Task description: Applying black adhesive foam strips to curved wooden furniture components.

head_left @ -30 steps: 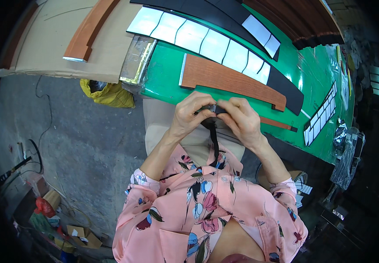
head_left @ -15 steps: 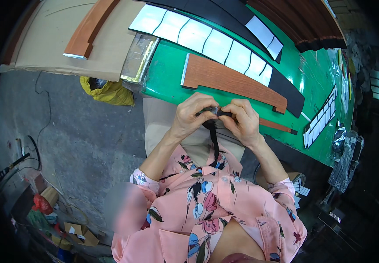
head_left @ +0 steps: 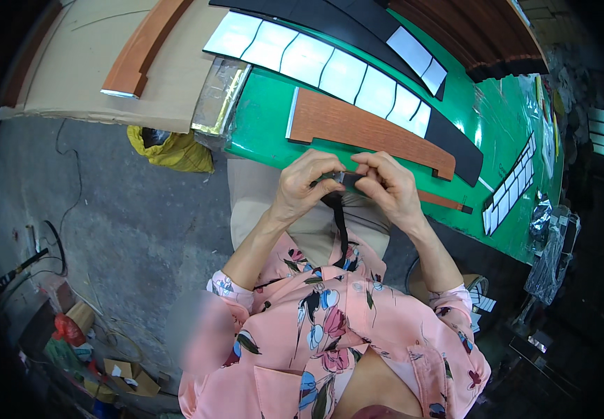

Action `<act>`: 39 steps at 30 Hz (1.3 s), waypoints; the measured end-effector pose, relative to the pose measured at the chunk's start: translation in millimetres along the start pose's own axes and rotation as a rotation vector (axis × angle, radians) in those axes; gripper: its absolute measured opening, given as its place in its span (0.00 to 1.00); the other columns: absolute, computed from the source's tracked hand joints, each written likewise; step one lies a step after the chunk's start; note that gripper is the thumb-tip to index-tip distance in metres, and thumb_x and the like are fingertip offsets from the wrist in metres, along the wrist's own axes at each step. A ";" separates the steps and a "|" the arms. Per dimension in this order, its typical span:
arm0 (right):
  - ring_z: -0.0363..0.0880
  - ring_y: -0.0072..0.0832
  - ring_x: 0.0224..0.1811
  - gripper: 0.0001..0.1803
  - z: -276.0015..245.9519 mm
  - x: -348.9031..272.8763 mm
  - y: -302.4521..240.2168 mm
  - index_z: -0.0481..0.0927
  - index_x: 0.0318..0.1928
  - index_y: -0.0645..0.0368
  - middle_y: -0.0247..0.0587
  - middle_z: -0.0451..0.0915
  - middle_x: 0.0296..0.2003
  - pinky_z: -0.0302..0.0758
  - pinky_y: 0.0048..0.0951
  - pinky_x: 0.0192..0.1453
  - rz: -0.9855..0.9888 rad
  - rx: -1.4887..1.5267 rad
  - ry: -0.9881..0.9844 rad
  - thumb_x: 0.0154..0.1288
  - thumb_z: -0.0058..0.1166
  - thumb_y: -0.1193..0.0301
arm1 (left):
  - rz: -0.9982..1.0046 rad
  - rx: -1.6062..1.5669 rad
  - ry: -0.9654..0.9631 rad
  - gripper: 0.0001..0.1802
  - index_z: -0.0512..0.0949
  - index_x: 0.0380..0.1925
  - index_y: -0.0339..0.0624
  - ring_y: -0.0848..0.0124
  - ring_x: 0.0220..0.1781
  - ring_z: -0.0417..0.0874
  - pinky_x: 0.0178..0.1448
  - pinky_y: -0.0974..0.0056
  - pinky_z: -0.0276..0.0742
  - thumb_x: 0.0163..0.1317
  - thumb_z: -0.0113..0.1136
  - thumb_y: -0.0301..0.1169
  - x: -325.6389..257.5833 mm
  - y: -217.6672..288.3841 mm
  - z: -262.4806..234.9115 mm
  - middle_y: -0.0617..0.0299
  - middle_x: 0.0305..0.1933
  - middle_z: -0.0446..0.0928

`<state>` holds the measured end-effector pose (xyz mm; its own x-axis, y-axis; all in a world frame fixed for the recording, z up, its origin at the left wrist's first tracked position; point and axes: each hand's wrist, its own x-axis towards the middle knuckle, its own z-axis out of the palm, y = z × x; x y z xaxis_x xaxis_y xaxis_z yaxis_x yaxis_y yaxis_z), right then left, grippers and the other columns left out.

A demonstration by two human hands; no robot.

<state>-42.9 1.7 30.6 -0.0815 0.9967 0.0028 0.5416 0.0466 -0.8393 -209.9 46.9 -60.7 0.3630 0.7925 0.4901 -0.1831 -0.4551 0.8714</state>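
Both my hands meet in front of my lap, over the near edge of the green table (head_left: 260,150). Between the fingertips of my left hand (head_left: 303,187) is a small dark piece (head_left: 350,179) with a pale, shiny part; its kind is too small to make out. My right hand (head_left: 394,190) has its curled thumb and fingers at the other end of that piece. A black strap-like strip (head_left: 340,227) hangs below the hands against my clothes. Just beyond them lies a reddish-brown wood-grain panel (head_left: 365,129), shaped with a step at its right end.
Black panels with white glossy sections (head_left: 316,59) lie farther back. A narrow brown strip (head_left: 438,201) and a white gridded piece (head_left: 510,185) are on the right. At left are a cardboard-covered surface (head_left: 71,63), a brown wood piece (head_left: 137,52) and a yellow bag (head_left: 183,150) on the floor.
The right index finger has lifted a little away from the thumb, and more of the small dark piece shows. My left hand keeps nearly the same grip.
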 end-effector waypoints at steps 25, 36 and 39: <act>0.74 0.40 0.28 0.06 8.3 -0.5 -11.6 0.74 0.32 0.62 0.44 0.71 0.28 0.70 0.37 0.31 -0.153 -0.175 0.169 0.57 0.57 0.74 | -0.053 0.168 0.018 0.14 0.74 0.35 0.33 0.57 0.35 0.78 0.38 0.61 0.74 0.47 0.65 0.21 5.0 22.5 8.6 0.52 0.34 0.75; 0.73 0.30 0.28 0.14 -8.4 -9.1 -10.3 0.73 0.44 0.63 0.43 0.70 0.39 0.71 0.29 0.32 -0.195 0.010 0.112 0.55 0.57 0.79 | -0.217 0.008 -0.025 0.15 0.75 0.40 0.36 0.71 0.36 0.72 0.42 0.71 0.68 0.52 0.63 0.26 9.3 32.8 5.0 0.60 0.38 0.74; 0.74 0.30 0.31 0.15 -7.3 -15.2 0.2 0.72 0.44 0.64 0.43 0.70 0.41 0.72 0.30 0.35 -0.194 0.051 0.130 0.54 0.56 0.80 | -0.328 0.026 -0.030 0.12 0.75 0.38 0.37 0.74 0.38 0.70 0.43 0.72 0.66 0.55 0.60 0.31 10.9 41.6 13.6 0.62 0.38 0.73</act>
<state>-35.5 -12.9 34.4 -0.0696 0.9697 0.2341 0.4828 0.2381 -0.8427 -201.1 31.0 -19.4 0.4254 0.8865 0.1821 -0.0289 -0.1878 0.9818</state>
